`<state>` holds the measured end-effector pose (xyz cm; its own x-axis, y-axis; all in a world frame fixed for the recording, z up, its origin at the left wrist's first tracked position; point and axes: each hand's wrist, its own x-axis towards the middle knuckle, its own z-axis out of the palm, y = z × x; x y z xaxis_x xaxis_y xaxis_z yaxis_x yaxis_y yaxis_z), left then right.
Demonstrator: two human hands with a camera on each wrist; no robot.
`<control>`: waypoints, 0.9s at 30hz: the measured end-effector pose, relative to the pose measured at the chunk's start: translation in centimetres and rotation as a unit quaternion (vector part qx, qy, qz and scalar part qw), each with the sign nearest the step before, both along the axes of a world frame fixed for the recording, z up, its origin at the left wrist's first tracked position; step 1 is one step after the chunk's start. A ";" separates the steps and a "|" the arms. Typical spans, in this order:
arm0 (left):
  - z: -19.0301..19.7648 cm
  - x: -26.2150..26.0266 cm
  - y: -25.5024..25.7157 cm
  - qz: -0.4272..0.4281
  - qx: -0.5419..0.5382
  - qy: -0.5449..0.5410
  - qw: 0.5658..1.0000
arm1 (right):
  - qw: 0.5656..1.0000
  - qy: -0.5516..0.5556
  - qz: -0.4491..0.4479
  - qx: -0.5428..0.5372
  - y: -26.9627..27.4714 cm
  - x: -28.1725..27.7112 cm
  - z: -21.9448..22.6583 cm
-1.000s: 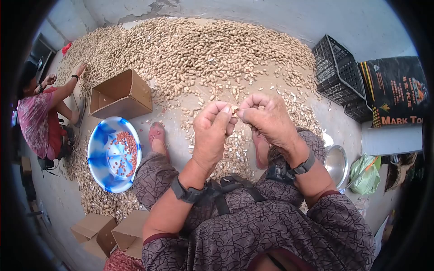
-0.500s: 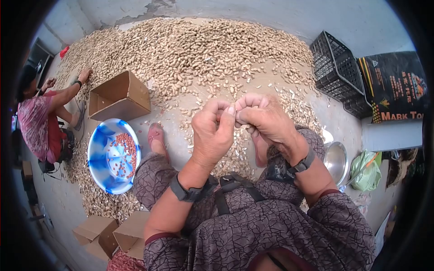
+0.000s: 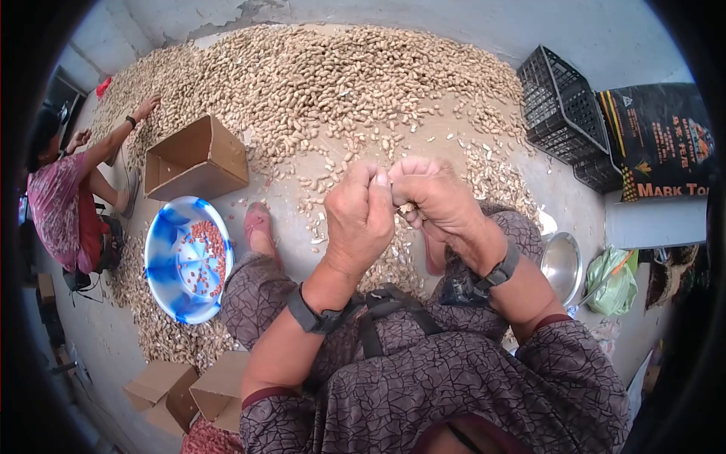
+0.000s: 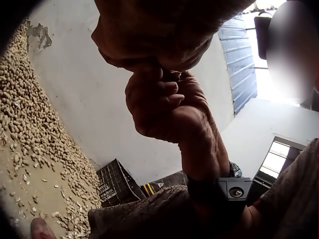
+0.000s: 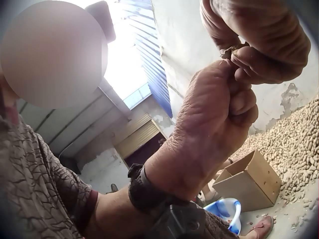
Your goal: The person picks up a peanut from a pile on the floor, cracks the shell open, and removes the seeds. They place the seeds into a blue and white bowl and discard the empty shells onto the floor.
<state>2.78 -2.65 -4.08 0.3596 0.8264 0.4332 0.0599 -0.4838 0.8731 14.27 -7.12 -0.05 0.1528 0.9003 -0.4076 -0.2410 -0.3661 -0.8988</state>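
Observation:
My left hand (image 3: pixel 355 212) and right hand (image 3: pixel 442 200) meet fingertip to fingertip in front of my lap. Between them is a peanut (image 5: pixel 231 52), its broken shell edge showing in the right wrist view and mostly covered by the fingers. The left thumb lies along its curled forefinger and pinches at the peanut. Curled right fingers grip it from the other side, with a pale bit of shell (image 3: pixel 407 207) showing below them. To the left stands a blue and white basin (image 3: pixel 156 284) with shelled red peanuts (image 3: pixel 208 242) in it.
A large heap of unshelled peanuts (image 3: pixel 318 83) spreads along the wall. An open cardboard box (image 3: pixel 200 170) stands behind the basin. Black crates (image 3: pixel 563 113), a metal bowl (image 3: pixel 561 265) and a green bag (image 3: pixel 612 280) are at the right. Another person (image 3: pixel 64 197) sits at the left.
The hands have drawn closer together and their fingers have curled in, covering the peanut that showed between the fingertips. The other person's arm has reached further over the heap.

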 end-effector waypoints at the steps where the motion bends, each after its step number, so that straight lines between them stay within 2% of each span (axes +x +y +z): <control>1: 0.1 0.0 0.0 0.015 -0.003 0.016 1.000 | 1.000 0.001 0.000 -0.001 0.0 -0.2 -0.2; 3: 0.2 0.1 -0.1 0.030 -0.006 0.032 0.999 | 0.999 -0.040 -0.010 0.005 -0.1 -0.4 -0.6; 5: 0.2 0.3 -0.2 0.023 -0.080 0.001 0.997 | 0.999 -0.041 -0.012 -0.005 -0.2 -0.5 -0.2; 6: 0.3 0.2 -0.2 0.024 -0.079 0.001 0.997 | 0.999 -0.042 -0.014 -0.014 -0.2 -0.6 0.0; 7: 0.4 0.1 -0.1 -0.020 -0.214 -0.070 0.974 | 0.999 -0.042 -0.013 -0.013 -0.2 -0.5 0.1; 8: 0.6 0.0 0.0 -0.064 -0.345 -0.139 0.926 | 0.998 -0.054 -0.010 -0.004 -0.2 -0.4 0.3; 9: 0.8 -0.2 0.1 -0.064 -0.344 -0.140 0.926 | 0.998 -0.067 -0.006 0.005 -0.2 -0.3 0.4; 11: 1.1 -0.5 0.4 -0.127 -0.435 -0.237 0.860 | 0.995 -0.095 -0.014 0.027 -0.1 -0.3 0.5; 13: 1.4 -0.4 0.6 -0.120 -0.446 -0.259 0.848 | 0.991 -0.122 -0.020 0.050 0.0 -0.3 0.7; 15: 1.4 -0.5 0.7 -0.111 -0.457 -0.281 0.837 | 0.993 -0.090 -0.036 0.074 -0.1 -0.1 0.9; 17: 1.0 -0.6 0.7 -0.152 -0.480 -0.313 0.805 | 0.994 -0.074 -0.028 0.078 0.0 0.0 1.2; 21: 1.3 -0.2 0.4 -0.144 -0.483 -0.301 0.810 | 0.994 -0.032 0.014 0.101 -0.2 -0.6 2.8; 23: 0.9 -0.2 0.4 -0.152 -0.467 -0.284 0.824 | 0.992 -0.035 0.006 0.123 0.1 -0.9 1.5; 25: 0.7 -0.2 0.2 -0.156 -0.466 -0.297 0.819 | 0.989 -0.038 -0.003 0.145 0.1 -1.0 1.2; 27: 0.8 -0.1 0.1 -0.160 -0.466 -0.311 0.813 | 0.987 -0.111 -0.032 0.111 -0.1 -0.9 1.6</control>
<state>2.72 -2.55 -3.30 0.5715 0.8074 -0.1466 -0.5314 0.5003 0.6836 13.33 -7.20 1.56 0.2748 0.9495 -0.1512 -0.0455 -0.1443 -0.9885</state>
